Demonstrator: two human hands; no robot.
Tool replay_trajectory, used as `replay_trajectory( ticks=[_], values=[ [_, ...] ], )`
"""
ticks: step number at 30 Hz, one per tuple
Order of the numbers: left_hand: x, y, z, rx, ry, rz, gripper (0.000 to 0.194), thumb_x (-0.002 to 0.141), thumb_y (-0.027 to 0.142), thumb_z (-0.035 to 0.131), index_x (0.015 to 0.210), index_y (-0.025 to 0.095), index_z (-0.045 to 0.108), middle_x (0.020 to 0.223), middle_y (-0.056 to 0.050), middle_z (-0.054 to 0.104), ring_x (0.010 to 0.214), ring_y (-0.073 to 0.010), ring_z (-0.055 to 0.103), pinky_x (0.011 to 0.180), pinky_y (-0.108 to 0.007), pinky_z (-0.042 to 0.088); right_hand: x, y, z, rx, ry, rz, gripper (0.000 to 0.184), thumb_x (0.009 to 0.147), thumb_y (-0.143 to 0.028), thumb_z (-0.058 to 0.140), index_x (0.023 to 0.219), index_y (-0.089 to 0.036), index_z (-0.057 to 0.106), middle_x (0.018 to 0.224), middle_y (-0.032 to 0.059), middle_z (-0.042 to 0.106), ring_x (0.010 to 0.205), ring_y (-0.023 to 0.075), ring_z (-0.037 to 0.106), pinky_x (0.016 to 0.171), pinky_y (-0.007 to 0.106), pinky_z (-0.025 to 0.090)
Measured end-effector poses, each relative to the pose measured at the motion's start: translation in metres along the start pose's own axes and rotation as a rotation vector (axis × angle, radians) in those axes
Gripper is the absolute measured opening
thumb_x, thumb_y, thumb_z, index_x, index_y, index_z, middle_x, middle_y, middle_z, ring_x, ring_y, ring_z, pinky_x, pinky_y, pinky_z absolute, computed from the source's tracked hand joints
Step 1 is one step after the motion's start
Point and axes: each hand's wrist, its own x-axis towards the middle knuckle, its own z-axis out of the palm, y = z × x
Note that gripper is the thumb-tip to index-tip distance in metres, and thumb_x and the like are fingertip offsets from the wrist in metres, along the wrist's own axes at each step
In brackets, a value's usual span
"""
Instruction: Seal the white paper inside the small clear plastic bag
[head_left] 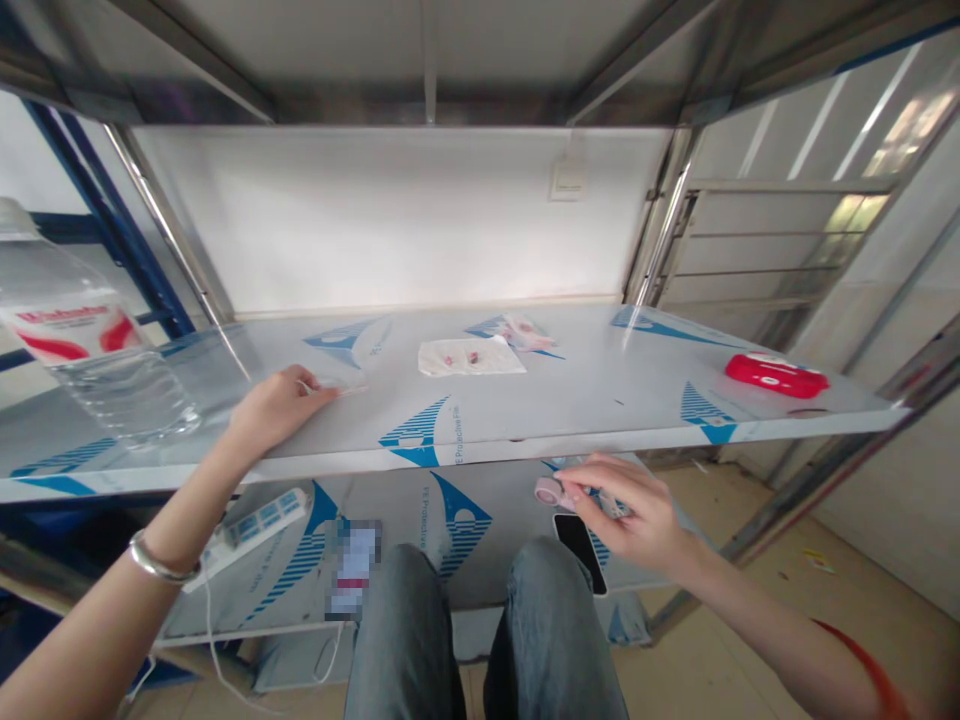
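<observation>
Clear plastic bottle (90, 340) with red label, closed flat red box (776, 375).
Left hand (281, 405) resting open; right fingers (600, 478) pinching small pink roll (551, 491).

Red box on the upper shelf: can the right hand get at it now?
Probably not directly: the right hand is below the shelf, whose front edge lies between it and the red box. It would have to rise past that edge.

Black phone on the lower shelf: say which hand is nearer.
Right. The right hand is over the black phone; the left hand rests on the upper shelf, well away to its left.
</observation>
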Motion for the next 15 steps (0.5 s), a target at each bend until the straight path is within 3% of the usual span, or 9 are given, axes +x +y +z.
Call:
replay_trajectory(
  ticks=[6,10,12,15],
  values=[
    [-0.002,0.000,0.002,-0.009,0.003,-0.038,0.049,0.075,0.061,0.055,0.098,0.017,0.054,0.072,-0.003,0.064,0.069,-0.0203,0.057,0.057,-0.023,0.033,0.015,0.006,0.003,0.024,0.006,0.017,0.019,0.081,-0.013,0.057,0.093,-0.023,0.068,0.069,0.0018,0.067,0.059,0.0146,0.060,0.056,0.029,0.048],
    [-0.005,0.006,-0.003,-0.059,0.083,-0.043,0.051,0.075,0.052,0.059,0.109,0.015,0.051,0.068,-0.001,0.061,0.068,-0.0189,0.056,0.058,-0.023,0.034,0.021,0.006,0.009,0.043,0.076,0.032,0.020,0.080,-0.013,0.056,0.092,-0.024,0.068,0.074,0.0026,0.069,0.061,0.0159,0.063,0.059,0.031,0.051],
    [-0.013,0.013,-0.009,-0.123,0.199,-0.021,0.042,0.077,0.045,0.058,0.107,0.016,0.054,0.066,0.001,0.059,0.067,-0.0170,0.056,0.062,-0.024,0.037,0.018,0.003,0.014,0.056,0.100,0.078,0.020,0.080,-0.014,0.056,0.094,-0.025,0.068,0.075,0.0037,0.069,0.062,0.0170,0.063,0.061,0.032,0.052],
    [-0.044,0.020,-0.001,-0.229,0.607,0.068,0.029,0.084,0.038,0.051,0.106,0.020,0.055,0.076,-0.001,0.060,0.067,-0.0154,0.054,0.068,-0.028,0.040,0.001,-0.003,0.027,0.107,0.113,0.152,0.023,0.080,-0.014,0.055,0.098,-0.024,0.067,0.074,0.0040,0.069,0.063,0.0173,0.064,0.060,0.032,0.053]
  ],
)
